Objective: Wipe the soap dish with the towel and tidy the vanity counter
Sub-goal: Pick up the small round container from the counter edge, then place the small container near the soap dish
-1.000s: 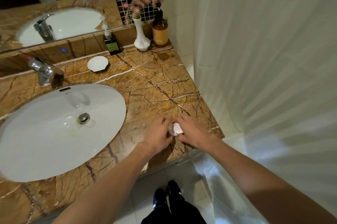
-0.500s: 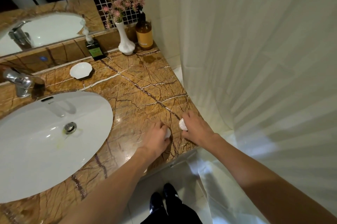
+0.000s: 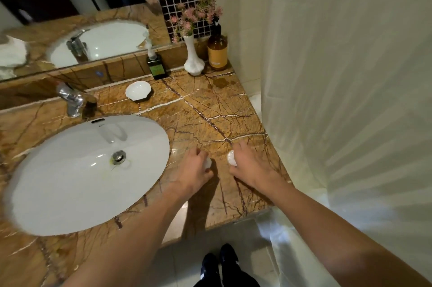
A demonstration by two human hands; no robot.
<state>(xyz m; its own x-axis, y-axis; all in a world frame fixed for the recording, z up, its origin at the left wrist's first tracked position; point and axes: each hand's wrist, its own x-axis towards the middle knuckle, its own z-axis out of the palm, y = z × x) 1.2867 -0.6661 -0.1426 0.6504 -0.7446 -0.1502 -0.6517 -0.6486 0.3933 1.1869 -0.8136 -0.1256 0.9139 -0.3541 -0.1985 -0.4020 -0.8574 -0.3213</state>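
Both hands at the front counter edge, left hand [image 3: 196, 168] and right hand [image 3: 249, 165] each closed on a small white object; white shell-shaped soap dish [image 3: 138, 91] lies well beyond, back-left, nearer the left.

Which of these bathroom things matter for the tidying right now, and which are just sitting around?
In the job:
soap dish
small white piece in left hand
small white piece in right hand
counter

Just there:
vase of flowers
amber bottle
dark pump bottle
tap
basin
curtain
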